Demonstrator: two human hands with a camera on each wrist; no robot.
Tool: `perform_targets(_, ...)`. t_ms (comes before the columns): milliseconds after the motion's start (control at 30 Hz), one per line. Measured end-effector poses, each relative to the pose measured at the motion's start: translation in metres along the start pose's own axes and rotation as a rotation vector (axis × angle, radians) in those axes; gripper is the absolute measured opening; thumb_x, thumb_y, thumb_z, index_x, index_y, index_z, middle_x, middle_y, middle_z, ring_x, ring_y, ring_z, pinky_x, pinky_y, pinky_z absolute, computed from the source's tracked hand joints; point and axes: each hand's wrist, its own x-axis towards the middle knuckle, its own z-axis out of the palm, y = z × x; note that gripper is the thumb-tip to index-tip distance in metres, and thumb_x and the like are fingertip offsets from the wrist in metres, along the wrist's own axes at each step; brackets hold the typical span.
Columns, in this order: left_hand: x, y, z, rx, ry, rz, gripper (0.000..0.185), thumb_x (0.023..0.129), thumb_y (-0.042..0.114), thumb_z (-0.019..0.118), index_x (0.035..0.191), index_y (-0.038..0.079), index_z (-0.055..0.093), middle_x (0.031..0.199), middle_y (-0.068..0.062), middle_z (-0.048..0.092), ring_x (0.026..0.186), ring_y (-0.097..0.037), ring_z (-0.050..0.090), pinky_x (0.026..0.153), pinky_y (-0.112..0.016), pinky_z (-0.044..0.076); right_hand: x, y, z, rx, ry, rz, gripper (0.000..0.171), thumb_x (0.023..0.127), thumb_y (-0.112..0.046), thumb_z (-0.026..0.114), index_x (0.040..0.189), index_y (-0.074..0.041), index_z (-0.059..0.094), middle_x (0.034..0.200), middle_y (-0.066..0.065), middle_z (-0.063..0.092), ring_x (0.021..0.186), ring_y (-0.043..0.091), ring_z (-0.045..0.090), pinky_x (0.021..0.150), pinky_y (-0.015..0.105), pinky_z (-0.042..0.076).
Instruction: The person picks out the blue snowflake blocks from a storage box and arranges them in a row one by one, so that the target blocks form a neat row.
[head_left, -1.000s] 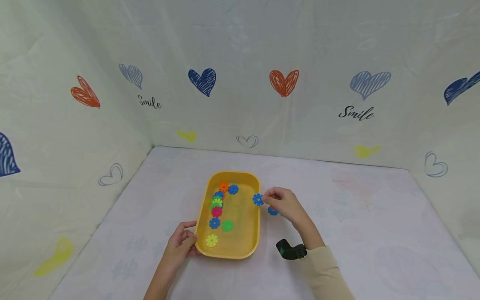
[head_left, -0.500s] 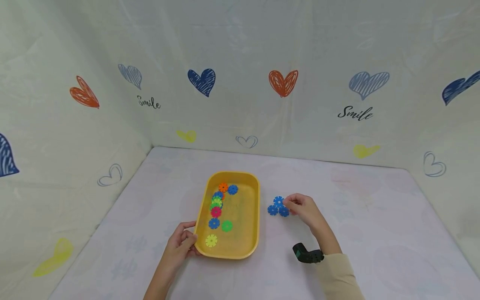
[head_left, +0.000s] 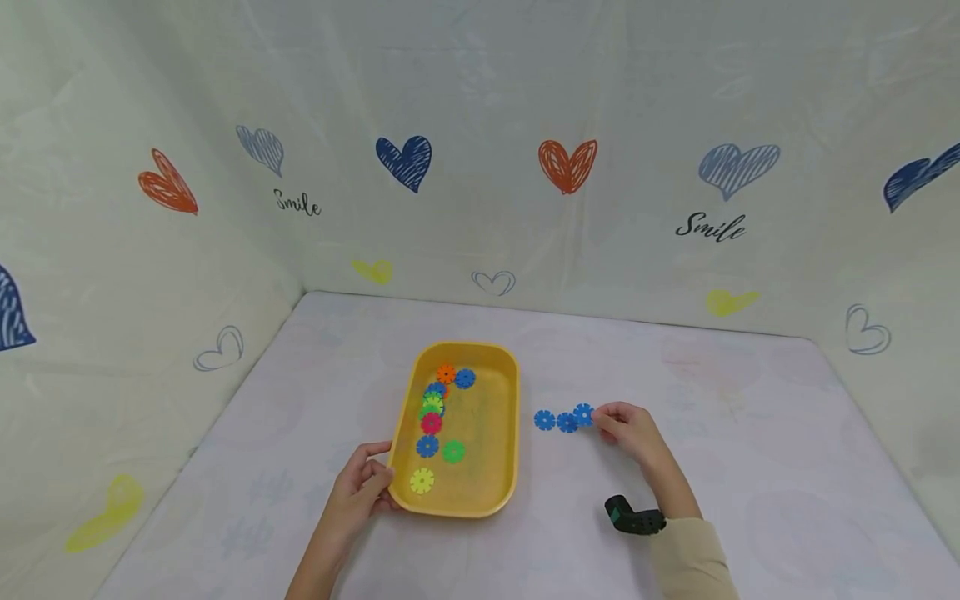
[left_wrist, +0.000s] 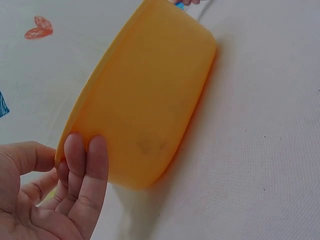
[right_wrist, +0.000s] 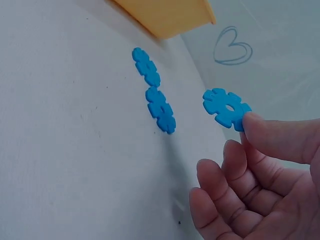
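The right hand (head_left: 633,432) pinches a blue snowflake disc (head_left: 583,414) at its rim between thumb and forefinger; the remaining fingers are loosely curled and hold nothing. The left hand (head_left: 358,492) grips the near corner of the yellow tray (head_left: 510,433), thumb on the rim, fingers against the outer wall. Half a second ago the held disc was above the two blue discs on the counter (head_left: 750,467); it is now lower, at the hand-side end of their row (head_left: 556,421). The three discs form a line extending from the right fingertips toward the tray. The tray's long axis runs away from the left hand.
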Motion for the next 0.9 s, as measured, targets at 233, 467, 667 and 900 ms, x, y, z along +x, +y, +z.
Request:
perform_targets(233, 0.000, 0.000, 0.000, -0.003, 0.000, -0.014, 0.037, 0.089, 0.003, 0.047, 0.126, 0.007, 0.043, 0.076, -0.005, 0.050, 0.062, -0.017, 0.058, 0.059, -0.027, 0.054, 0.003, 0.011, -0.003, 0.021, 0.009, 0.042, 0.030, 0.088, -0.024, 0.055, 0.101, 0.003, 0.058, 0.070, 0.001, 0.061, 0.058, 0.013, 0.051, 0.057, 0.023, 0.045)
perform_targets(467, 0.000, 0.000, -0.001, -0.004, -0.002, -0.006, 0.038, 0.089, 0.003, 0.047, 0.126, 0.007, 0.043, 0.076, -0.006, 0.051, 0.060, -0.018, 0.058, 0.057, -0.027, 0.053, 0.005, 0.017, -0.003, 0.033, 0.015, 0.064, 0.030, 0.087, -0.023, 0.056, 0.100, 0.004, 0.059, 0.068, 0.001, 0.061, 0.055, 0.012, 0.051, 0.053, 0.023, 0.045)
perform_targets(667, 0.000, 0.001, -0.001, 0.009, 0.005, -0.010, 0.038, 0.089, 0.003, 0.048, 0.127, 0.007, 0.043, 0.077, -0.006, 0.052, 0.061, -0.017, 0.057, 0.057, -0.026, 0.053, 0.006, 0.019, -0.001, 0.007, 0.026, 0.063, 0.028, 0.086, -0.020, 0.057, 0.098, 0.004, 0.060, 0.066, 0.002, 0.059, 0.054, 0.011, 0.052, 0.052, 0.023, 0.046)
perform_targets(900, 0.001, 0.000, -0.001, -0.012, 0.000, -0.009, 0.038, 0.088, 0.002, 0.047, 0.126, 0.006, 0.043, 0.076, -0.005, 0.051, 0.060, -0.015, 0.056, 0.056, -0.025, 0.052, 0.005, 0.019, 0.002, -0.051, 0.053, 0.073, 0.028, 0.086, -0.023, 0.056, 0.095, 0.004, 0.061, 0.060, 0.001, 0.055, 0.049, 0.010, 0.049, 0.050, 0.023, 0.045)
